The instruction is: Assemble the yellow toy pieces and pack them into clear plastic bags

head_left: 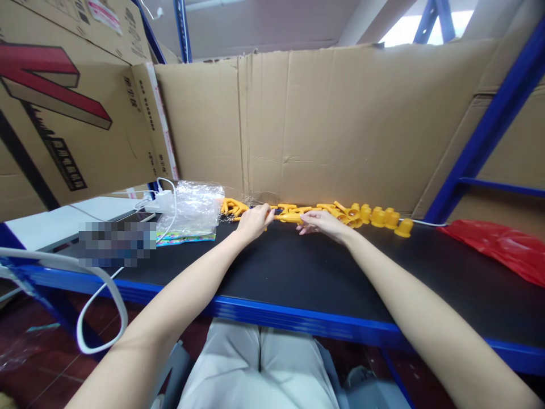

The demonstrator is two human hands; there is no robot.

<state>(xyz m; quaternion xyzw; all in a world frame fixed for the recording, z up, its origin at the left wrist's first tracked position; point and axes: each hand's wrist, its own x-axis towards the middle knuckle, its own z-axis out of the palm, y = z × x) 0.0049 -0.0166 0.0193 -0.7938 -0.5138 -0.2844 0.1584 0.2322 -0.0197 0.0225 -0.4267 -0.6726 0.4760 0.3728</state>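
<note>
At the back of the bench (298, 284), just under the cardboard wall (332, 125), I am looking at a row of small yellow parts: forked pieces toward the left and yellow cups (383, 217) toward the right. The left hand (254, 222) is lying with its fingers curled in against one end of a yellow forked piece (290, 216); I cannot tell whether it is pinching it. The right hand (322, 222) is resting flat at the other end, fingers stretched out and loosely together, tips touching the piece. I am judging the piece to be light, stiff moulded plastic, smooth enough to skid on the bench, best pinched across its stem rather than its prongs. A clear plastic bag (196, 207) is sitting to the left, a red bag (502, 244) to the right.
</note>
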